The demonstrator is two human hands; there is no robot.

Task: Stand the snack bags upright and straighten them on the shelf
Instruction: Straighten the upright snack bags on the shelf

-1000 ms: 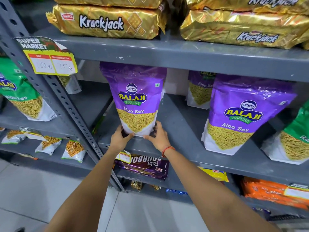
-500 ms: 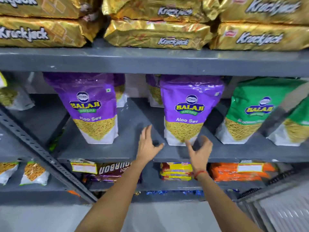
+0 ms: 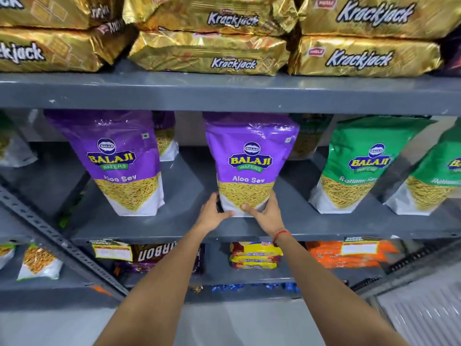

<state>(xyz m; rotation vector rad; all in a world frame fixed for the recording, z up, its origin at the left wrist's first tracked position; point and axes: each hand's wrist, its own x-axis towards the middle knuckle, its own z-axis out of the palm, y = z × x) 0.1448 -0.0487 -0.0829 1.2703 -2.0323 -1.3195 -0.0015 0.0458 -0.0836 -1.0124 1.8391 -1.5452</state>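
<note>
A purple Balaji Aloo Sev bag (image 3: 250, 161) stands upright in the middle of the grey shelf (image 3: 189, 228). My left hand (image 3: 214, 212) grips its lower left corner and my right hand (image 3: 265, 213) grips its lower right corner, thumbs across the front. Another purple Aloo Sev bag (image 3: 119, 161) stands upright to the left, untouched. Two green Balaji bags (image 3: 361, 166) (image 3: 434, 181) lean at the right of the same shelf. More purple bags (image 3: 166, 136) stand behind, mostly hidden.
Gold Krackjack packs (image 3: 212, 51) lie stacked on the shelf above, close over the bag tops. A slanted grey upright (image 3: 50, 236) crosses at left. Below are a Bourbon pack (image 3: 154, 254), yellow packs (image 3: 254, 255) and orange packs (image 3: 346, 255).
One second ago both hands held the left purple bag. They let go, moved right with fingers spread, and now grip the base of the middle purple bag.
</note>
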